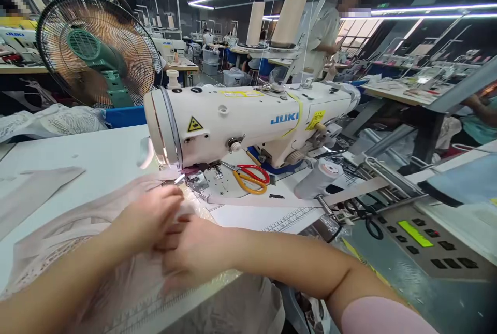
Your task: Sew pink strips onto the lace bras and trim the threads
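My left hand is at the needle end of a white sewing machine, its bent fingers closed on pale pink fabric with lace in it. Just nearer to me, my right hand overlaps it, slightly blurred, with its fingers curled into the same fabric. Part of the cloth lies under the machine head, where my fingers and the head hide the needle. Scissors with red and orange handles rest on the machine bed, right of the fabric.
A grey thread cone stands right of the scissors. Another pale fabric piece lies on the table's left. Behind are a large fan and a standing person. A control panel is at the lower right.
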Motion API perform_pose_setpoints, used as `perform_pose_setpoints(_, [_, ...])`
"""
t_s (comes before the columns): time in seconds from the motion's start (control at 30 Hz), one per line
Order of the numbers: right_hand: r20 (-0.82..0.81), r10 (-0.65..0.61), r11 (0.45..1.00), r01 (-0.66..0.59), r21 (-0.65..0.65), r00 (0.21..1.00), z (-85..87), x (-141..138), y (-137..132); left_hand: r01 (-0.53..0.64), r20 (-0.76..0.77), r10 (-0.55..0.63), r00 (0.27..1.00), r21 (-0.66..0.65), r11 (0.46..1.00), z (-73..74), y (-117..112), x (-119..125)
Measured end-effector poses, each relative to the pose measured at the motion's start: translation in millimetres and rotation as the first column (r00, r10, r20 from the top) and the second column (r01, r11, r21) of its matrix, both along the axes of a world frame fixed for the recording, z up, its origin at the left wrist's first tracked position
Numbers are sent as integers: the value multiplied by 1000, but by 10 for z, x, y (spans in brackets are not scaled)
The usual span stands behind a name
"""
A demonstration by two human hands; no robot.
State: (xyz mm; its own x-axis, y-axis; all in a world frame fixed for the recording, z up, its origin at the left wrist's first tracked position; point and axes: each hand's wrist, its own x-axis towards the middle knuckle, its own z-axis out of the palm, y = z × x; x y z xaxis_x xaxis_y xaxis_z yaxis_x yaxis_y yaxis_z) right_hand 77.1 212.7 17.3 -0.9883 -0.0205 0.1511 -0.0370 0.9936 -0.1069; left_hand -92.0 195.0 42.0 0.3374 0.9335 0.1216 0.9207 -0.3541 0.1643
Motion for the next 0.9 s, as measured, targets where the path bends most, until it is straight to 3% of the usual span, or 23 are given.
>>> perform_pose_setpoints(0.07, [37,14,1000,-14,-2,999,-18,24,8,128,54,-128,990,-8,992,-127,-154,-10])
perform_pose_setpoints(0.23, [17,-30,998,29,58,999,-54,282,-52,-28,21,28,999,-17,999,-348,-266,-61])
perform_pose_setpoints(0.43, [9,-109,993,109,45,994,-116,539,-70,45,-67,-46,997,-18,999,-387,-149,-86])
perform_pose_setpoints(0.6, [6,-199,980,200,-21,980,-173,568,22,34,-70,-35,997,-9,999,-419,-36,-128])
perform_pose_setpoints(0.9, [-8,-220,974,219,-62,975,-207,570,83,3,-105,-11,994,-71,997,-321,97,-106])
